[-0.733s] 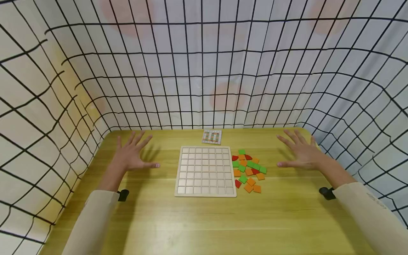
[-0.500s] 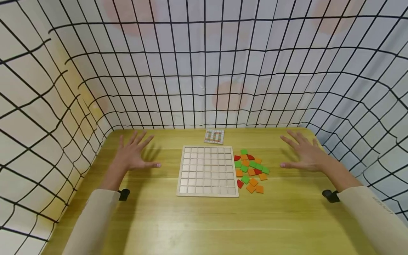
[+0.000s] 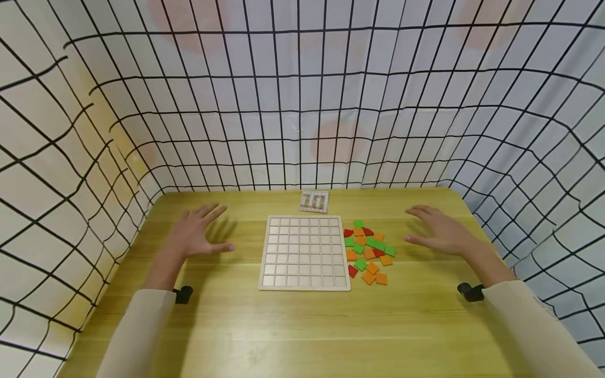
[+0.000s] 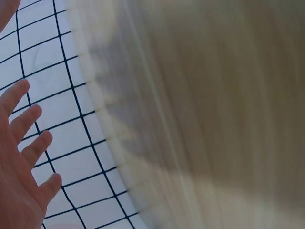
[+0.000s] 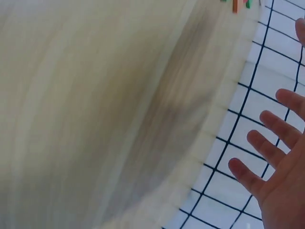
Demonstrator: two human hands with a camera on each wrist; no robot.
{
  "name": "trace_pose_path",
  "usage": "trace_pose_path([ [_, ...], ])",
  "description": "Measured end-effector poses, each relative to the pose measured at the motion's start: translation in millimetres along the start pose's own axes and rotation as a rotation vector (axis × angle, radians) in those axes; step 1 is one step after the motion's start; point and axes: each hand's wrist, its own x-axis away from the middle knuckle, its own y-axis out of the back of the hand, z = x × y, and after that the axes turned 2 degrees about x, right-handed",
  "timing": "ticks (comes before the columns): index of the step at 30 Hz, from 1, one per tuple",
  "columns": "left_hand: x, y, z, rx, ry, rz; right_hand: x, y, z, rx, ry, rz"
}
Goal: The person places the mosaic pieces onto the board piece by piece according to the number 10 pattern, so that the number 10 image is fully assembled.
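Observation:
A pale square board point(image 3: 304, 253) with a grid of shallow cells lies mid-table, and its cells hold nothing. Against its right edge is a loose scatter of flat tiles: green squares point(image 3: 361, 265), orange squares point(image 3: 368, 277) and red pieces point(image 3: 368, 232), some of them rounded. A small card point(image 3: 314, 201) with a coloured grid pattern lies behind the board. The left hand point(image 3: 193, 234) hovers left of the board, thumb apart from the fingers, holding nothing. Right of the tiles the right hand point(image 3: 440, 231) hovers likewise, nearest to them and touching none. Both wrist views show spread fingers.
A wooden table point(image 3: 264, 336) carries everything. White walls with a black grid net point(image 3: 302, 94) close in the back and both sides. Dark wrist devices point(image 3: 184, 295) sit below each sleeve's cuff.
The right hand has moved a little left toward the tiles, its fingers closer together. The left hand's fingers have drawn in slightly. The board, tiles and card stay put on the table.

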Motion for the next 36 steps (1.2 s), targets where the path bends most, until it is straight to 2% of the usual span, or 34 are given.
trace_pose_path([
  [8,4.7,-11.3,-13.1,0.056,0.003,-0.008,-15.8,-24.7,22.9,-0.117,0.027,-0.069],
  [14,5.6,-20.7,-26.4,0.116,-0.021,0.017,-28.0,-38.2,42.1,-0.168,0.031,-0.112],
  [21,7.9,-30.9,-48.7,0.153,-0.054,0.008,-38.3,-51.0,55.6,-0.223,0.003,-0.104],
  [27,8.0,-39.2,-63.4,0.164,-0.099,0.016,-46.6,-59.0,59.8,-0.223,0.003,-0.092],
  [36,11.7,-48.4,-75.6,0.220,-0.130,0.098,-54.8,-63.5,68.2,-0.220,-0.013,-0.074],
])
